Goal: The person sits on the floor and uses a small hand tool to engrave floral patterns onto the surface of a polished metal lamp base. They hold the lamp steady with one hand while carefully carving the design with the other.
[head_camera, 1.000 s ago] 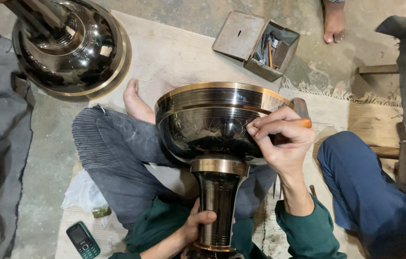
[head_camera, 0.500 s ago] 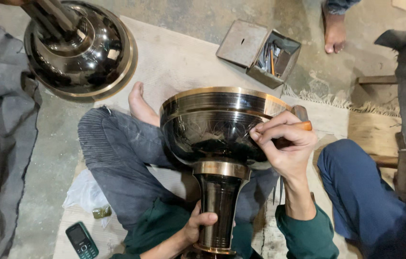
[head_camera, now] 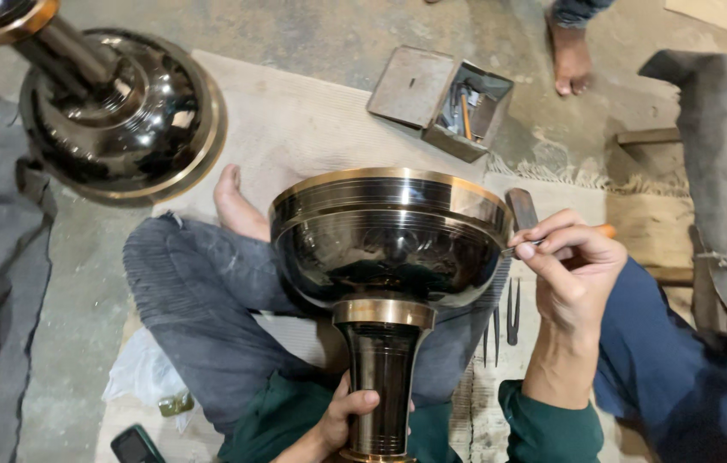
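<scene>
A dark polished metal bowl-shaped vessel (head_camera: 389, 244) with a brass rim and a brass-ringed stem lies across my lap, its bowl pointing away from me. My left hand (head_camera: 342, 420) grips the stem near its foot. My right hand (head_camera: 571, 270) holds a thin engraving tool with an orange handle (head_camera: 605, 230); its tip touches the bowl's right side just under the rim.
A second dark vessel (head_camera: 114, 116) lies at upper left on the concrete floor. An open metal box of tools (head_camera: 445, 101) sits beyond the mat. Pointed tools (head_camera: 505, 313) lie by my right knee. Another person's bare foot (head_camera: 571, 58) is at the top, a phone (head_camera: 133, 446) at bottom left.
My right hand has slid from the bowl's front face out to its right side with the tool. The view has shifted slightly; my left hand still holds the stem.
</scene>
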